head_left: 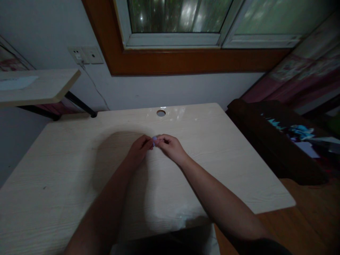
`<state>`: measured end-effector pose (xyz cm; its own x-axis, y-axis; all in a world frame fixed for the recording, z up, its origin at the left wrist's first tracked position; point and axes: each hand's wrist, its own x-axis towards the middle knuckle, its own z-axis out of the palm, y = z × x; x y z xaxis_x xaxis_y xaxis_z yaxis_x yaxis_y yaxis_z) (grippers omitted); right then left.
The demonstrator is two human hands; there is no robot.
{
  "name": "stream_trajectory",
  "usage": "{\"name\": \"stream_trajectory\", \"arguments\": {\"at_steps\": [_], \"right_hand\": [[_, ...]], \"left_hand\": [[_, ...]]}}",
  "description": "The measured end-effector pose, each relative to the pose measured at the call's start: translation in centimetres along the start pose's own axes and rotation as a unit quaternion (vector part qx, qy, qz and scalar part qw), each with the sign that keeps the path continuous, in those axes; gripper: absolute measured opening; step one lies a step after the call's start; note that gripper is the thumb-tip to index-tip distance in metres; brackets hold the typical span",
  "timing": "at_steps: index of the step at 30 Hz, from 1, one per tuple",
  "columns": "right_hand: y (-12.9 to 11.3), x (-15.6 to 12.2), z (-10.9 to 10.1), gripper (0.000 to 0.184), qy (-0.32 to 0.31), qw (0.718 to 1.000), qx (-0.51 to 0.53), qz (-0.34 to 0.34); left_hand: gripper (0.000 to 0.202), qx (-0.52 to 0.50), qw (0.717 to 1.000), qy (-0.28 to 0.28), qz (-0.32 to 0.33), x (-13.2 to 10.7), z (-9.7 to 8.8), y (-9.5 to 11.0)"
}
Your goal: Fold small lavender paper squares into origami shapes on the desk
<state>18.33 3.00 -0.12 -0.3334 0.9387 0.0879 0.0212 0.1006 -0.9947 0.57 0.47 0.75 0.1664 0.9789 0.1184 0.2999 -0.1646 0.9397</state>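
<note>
My left hand [139, 150] and my right hand [171, 147] meet over the middle of a pale wooden desk [66, 170]. Both are closed in a pinch, fingertips together, around a tiny pale purple object [154, 140] held between them. The object is too small and the light too dim to name it. Both forearms reach in from the bottom edge, just above the desktop.
A round cable hole [160, 113] sits near the desk's far edge. A raised shelf [34, 86] stands at the left, with wall sockets [85, 55] above. A dark wooden piece of furniture [276, 141] with papers on it stands at the right. A window [186, 21] is ahead.
</note>
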Motion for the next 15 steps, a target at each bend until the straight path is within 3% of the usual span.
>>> {"name": "stream_trajectory", "arguments": {"at_steps": [6,15], "right_hand": [[-0.58,-0.08,0.01,0.028,0.004,1.000,0.026,-0.007],[-0.56,-0.08,-0.02,0.028,-0.004,1.000,0.024,-0.016]], "left_hand": [[0.025,0.055,0.998,-0.023,0.009,-0.15,-0.16,-0.11],[0.022,0.023,0.999,-0.037,0.005,-0.30,-0.25,-0.51]]}}
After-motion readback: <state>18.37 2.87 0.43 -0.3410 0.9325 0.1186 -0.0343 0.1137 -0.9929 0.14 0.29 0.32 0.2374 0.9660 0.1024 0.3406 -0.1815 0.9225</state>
